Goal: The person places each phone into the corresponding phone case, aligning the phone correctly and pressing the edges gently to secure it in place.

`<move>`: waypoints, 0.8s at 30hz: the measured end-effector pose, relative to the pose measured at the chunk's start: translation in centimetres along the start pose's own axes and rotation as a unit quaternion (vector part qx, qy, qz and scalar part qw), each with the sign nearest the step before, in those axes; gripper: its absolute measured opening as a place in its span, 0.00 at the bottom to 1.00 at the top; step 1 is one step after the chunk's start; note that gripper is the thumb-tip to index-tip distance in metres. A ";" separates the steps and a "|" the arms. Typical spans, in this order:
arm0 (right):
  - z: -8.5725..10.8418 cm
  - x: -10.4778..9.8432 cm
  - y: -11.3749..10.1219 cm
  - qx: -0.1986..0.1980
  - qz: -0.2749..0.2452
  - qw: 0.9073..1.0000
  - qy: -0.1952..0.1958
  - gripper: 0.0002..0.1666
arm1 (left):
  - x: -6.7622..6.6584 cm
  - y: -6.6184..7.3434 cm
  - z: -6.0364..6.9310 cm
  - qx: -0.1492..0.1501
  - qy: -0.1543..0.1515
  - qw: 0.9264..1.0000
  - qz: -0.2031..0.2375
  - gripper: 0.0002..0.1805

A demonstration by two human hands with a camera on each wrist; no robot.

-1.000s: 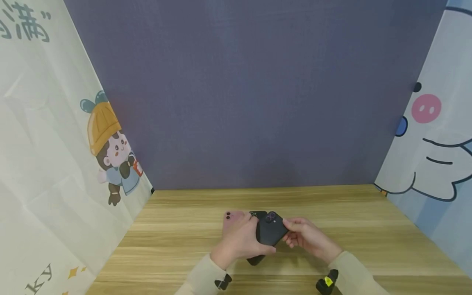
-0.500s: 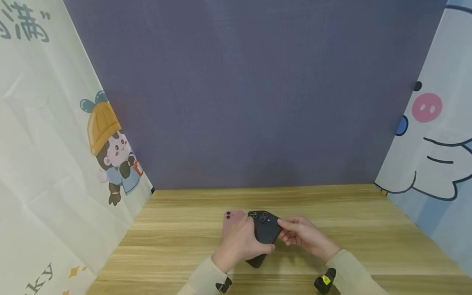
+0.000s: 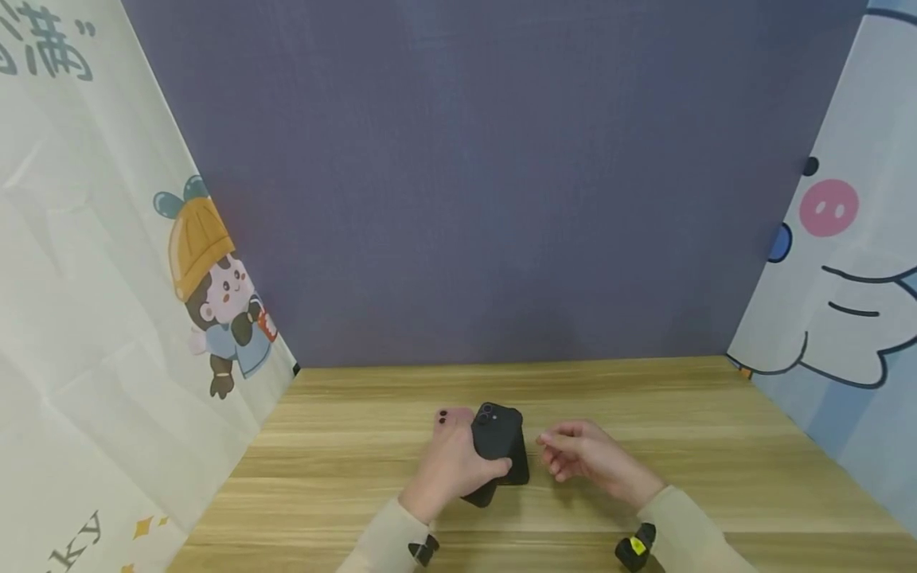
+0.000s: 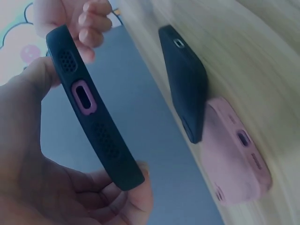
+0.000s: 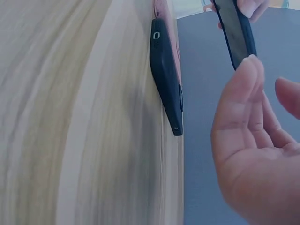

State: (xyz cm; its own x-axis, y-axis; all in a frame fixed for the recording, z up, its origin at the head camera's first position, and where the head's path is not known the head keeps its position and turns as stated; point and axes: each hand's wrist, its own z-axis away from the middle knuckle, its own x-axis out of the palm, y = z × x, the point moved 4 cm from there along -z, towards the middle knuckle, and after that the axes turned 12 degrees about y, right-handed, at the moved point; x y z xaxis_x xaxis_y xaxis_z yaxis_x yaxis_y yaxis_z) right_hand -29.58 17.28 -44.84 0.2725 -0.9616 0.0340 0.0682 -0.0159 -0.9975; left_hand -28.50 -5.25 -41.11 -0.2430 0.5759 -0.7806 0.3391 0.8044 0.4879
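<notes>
My left hand (image 3: 447, 469) grips a black-cased phone (image 3: 493, 436) by its long edges, thumb on one side and fingers on the other. The left wrist view shows the phone's port end, with a pinkish rim around the port, held off the table. Behind and below it, a second black-cased phone (image 4: 185, 84) lies on the wood beside a pink phone (image 4: 229, 150). In the head view my left hand covers most of the pink one. Just right of the phones, my right hand (image 3: 591, 458) hovers with loosely bent fingers, thumb apart and nothing held.
A wood-grain table (image 3: 344, 454) spreads under the phones. A dark blue-grey panel (image 3: 466, 199) stands along its back edge. Printed cloths with cartoon figures hang at the left (image 3: 86, 278) and right (image 3: 860, 263).
My right hand has let go of the black-cased phone whose edge it pinched. My left hand has shifted slightly left, with a black-cased phone now over the other one.
</notes>
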 end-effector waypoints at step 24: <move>0.8 -0.9 -0.6 -0.033 0.090 0.994 0.061 0.20 | -0.5 -4.9 -0.6 -0.075 0.035 0.997 0.002 0.41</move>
State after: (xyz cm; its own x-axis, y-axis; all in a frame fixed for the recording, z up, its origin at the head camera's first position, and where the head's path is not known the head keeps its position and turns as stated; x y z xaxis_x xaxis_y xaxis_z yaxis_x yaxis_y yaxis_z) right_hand -29.08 18.34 -44.19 0.1557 -0.9766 -0.1483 -0.0348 0.1446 -0.9889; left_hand -30.56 -9.36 -42.87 -0.3075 0.5837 -0.7515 0.2022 0.8118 0.5478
